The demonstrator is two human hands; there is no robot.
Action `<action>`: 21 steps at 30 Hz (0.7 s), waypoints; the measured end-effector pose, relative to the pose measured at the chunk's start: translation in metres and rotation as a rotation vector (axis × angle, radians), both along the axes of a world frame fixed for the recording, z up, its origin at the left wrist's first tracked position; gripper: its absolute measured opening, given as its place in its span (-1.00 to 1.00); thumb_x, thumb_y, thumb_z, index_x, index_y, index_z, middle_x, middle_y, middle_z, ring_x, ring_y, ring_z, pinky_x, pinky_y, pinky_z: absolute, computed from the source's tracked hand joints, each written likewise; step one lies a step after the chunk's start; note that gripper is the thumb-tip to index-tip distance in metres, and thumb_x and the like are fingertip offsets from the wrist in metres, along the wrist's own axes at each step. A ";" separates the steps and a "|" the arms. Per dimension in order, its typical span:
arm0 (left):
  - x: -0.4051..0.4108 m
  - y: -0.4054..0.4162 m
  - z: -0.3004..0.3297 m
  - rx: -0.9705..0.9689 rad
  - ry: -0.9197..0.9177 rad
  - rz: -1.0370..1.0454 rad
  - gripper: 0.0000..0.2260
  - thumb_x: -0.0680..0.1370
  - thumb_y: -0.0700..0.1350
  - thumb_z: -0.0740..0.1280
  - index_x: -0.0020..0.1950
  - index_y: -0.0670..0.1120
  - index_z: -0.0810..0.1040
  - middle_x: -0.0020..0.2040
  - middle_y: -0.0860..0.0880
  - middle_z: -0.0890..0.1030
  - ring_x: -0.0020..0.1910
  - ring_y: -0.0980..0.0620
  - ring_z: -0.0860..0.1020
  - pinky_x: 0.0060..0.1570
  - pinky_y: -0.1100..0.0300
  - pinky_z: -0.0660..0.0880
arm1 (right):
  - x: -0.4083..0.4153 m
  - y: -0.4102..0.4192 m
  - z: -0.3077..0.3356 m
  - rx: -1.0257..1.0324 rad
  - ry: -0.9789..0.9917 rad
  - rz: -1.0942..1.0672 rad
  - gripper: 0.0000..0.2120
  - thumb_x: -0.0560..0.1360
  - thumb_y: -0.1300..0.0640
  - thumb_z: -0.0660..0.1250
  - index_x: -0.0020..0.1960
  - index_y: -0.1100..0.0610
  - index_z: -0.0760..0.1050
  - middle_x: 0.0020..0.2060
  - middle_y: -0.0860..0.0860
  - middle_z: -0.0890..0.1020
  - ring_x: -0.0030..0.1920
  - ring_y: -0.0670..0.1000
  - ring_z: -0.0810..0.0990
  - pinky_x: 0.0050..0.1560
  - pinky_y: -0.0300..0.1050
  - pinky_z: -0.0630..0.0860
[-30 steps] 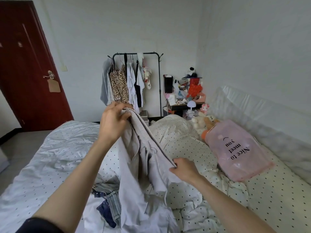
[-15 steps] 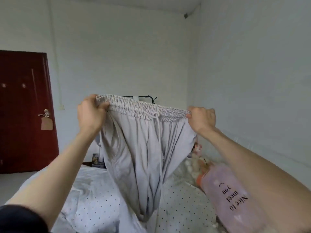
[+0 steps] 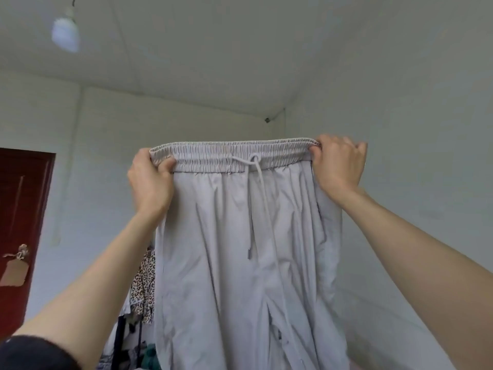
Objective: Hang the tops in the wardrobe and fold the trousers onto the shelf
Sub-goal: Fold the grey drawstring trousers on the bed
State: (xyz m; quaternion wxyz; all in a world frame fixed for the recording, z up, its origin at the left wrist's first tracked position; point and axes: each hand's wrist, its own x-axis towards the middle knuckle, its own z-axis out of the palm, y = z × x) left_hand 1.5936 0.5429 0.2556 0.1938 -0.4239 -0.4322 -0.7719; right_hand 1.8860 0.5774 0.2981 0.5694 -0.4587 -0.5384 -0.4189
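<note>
While the person stands with both arms raised, the grey trousers [image 3: 240, 263] hang full length in front of them, held up at head height toward the ceiling. Left hand [image 3: 149, 180] grips the elastic waistband [image 3: 229, 156] at its 9 o'clock end, thumb over the front; right hand [image 3: 338, 164] grips the 3 o'clock end, fingers curled over the top edge. Waistband is stretched level between the two, drawstring [image 3: 260, 198] dangling down the centre.

Assessment: this appears to be the shake-out before folding. To do it well, the hands should bring the two ends of the waistband together so one leg lies squarely on the other, seams matched (the right side currently bunches in heavier pleats than the left). Thin fabric will slide readily; a firm pinch is advised.

At 7 o'clock, behind the cloth, a leopard-print garment [image 3: 145, 284] hangs. Dark red door [image 3: 24, 209] stands at 9 o'clock. No shelf is visible.
</note>
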 end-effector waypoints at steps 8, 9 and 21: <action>0.015 0.002 0.031 0.044 -0.008 -0.089 -0.90 0.50 -0.17 0.32 -0.09 -0.19 0.46 -0.16 -0.16 0.51 0.01 -0.21 0.46 -0.15 0.17 0.23 | 0.019 -0.031 0.040 0.149 -0.093 -0.098 -0.84 0.56 0.13 0.20 0.02 0.15 0.52 -0.04 0.10 0.63 0.02 0.15 0.51 0.01 -0.03 0.08; 0.018 0.006 0.026 0.010 -0.002 -0.112 -0.89 0.49 -0.17 0.34 -0.14 -0.18 0.43 -0.19 -0.19 0.50 -0.01 -0.24 0.47 -0.16 0.13 0.24 | 0.023 -0.030 0.035 0.096 -0.100 -0.114 -0.84 0.56 0.13 0.19 0.03 0.15 0.52 -0.03 0.11 0.62 0.03 0.15 0.51 0.01 -0.02 0.09; 0.058 0.078 -0.191 -0.645 0.127 -0.488 -0.97 0.49 -0.21 0.39 -0.09 -0.13 0.58 -0.17 -0.07 0.58 -0.24 0.03 0.49 -0.24 0.21 0.38 | 0.084 0.007 -0.199 -0.938 0.085 -0.062 -0.70 0.49 0.15 0.19 0.16 -0.01 0.54 0.08 0.08 0.61 0.08 0.14 0.54 -0.09 -0.15 0.34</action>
